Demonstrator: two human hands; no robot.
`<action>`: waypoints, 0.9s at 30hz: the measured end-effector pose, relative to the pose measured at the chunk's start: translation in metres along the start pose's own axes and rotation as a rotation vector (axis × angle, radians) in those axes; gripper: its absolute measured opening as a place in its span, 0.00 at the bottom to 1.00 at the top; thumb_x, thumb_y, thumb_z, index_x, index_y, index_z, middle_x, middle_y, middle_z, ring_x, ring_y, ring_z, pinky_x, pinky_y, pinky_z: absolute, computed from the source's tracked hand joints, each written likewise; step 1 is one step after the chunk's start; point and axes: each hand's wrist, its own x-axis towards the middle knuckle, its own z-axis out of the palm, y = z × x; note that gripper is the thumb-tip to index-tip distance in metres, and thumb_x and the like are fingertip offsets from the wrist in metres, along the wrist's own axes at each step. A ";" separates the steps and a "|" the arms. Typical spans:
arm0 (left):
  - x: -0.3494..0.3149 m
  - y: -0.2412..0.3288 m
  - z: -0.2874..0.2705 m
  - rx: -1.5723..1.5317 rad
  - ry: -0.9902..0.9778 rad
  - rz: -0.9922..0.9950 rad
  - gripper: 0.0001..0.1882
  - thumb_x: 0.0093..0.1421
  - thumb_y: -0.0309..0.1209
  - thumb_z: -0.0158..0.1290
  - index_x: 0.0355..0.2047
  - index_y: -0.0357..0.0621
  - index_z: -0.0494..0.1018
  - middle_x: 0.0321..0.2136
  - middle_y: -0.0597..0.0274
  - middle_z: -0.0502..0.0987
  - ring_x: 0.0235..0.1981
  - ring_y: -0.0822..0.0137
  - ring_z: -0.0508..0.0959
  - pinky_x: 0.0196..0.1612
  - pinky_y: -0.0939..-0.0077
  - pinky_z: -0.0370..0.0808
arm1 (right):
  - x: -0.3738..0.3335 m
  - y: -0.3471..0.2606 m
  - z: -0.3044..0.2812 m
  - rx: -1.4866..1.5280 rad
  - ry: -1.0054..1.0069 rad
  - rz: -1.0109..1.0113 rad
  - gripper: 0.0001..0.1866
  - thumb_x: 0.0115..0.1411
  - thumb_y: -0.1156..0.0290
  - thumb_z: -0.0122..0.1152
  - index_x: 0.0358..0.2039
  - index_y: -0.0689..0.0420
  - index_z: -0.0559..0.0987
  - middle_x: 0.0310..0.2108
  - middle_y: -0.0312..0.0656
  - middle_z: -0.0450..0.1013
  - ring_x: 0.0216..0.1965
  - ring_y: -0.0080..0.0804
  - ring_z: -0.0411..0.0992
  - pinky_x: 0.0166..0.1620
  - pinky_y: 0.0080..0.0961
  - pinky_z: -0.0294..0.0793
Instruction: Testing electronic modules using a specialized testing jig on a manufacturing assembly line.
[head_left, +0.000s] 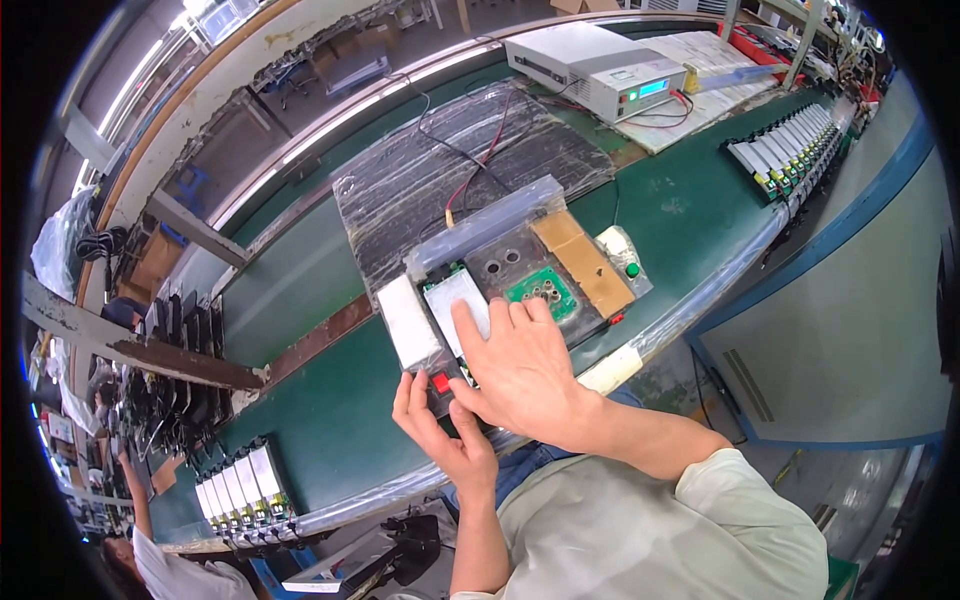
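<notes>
Under the right hand [525,362], white-topped module [445,308], fingers spread — index tip apparently touching, left hand [455,445] loosely parted.

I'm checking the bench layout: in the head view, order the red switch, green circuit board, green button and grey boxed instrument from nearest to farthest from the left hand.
From the left hand:
1. Red switch: just above it.
2. Green circuit board: upper right.
3. Green button: farther right.
4. Grey boxed instrument: far side.
</notes>
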 end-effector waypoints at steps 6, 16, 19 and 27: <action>0.000 -0.002 0.001 0.001 0.014 -0.018 0.27 0.83 0.38 0.55 0.73 0.31 0.72 0.74 0.33 0.67 0.74 0.39 0.69 0.75 0.45 0.66 | -0.013 -0.008 -0.010 0.023 -0.097 0.068 0.47 0.58 0.50 0.79 0.71 0.67 0.76 0.45 0.54 0.79 0.45 0.48 0.80 0.52 0.47 0.72; -0.003 -0.009 0.001 -0.154 0.034 -0.057 0.30 0.82 0.43 0.58 0.72 0.30 0.73 0.73 0.36 0.69 0.73 0.41 0.71 0.75 0.48 0.67 | -0.051 0.016 -0.046 0.471 0.081 -0.060 0.38 0.56 0.60 0.79 0.65 0.64 0.82 0.49 0.53 0.84 0.47 0.54 0.85 0.44 0.39 0.88; -0.003 -0.011 -0.002 -0.066 0.021 0.015 0.30 0.80 0.42 0.60 0.72 0.31 0.73 0.73 0.37 0.70 0.74 0.43 0.71 0.76 0.51 0.66 | -0.077 0.049 -0.079 0.775 -0.063 -0.067 0.41 0.53 0.59 0.83 0.66 0.65 0.84 0.55 0.55 0.86 0.52 0.53 0.87 0.50 0.35 0.88; 0.001 -0.005 -0.002 -0.085 0.029 -0.078 0.30 0.79 0.37 0.62 0.73 0.31 0.72 0.74 0.36 0.69 0.73 0.45 0.71 0.76 0.51 0.66 | -0.106 0.179 -0.125 0.752 0.314 0.466 0.42 0.57 0.61 0.83 0.70 0.69 0.82 0.57 0.43 0.84 0.53 0.32 0.83 0.58 0.32 0.81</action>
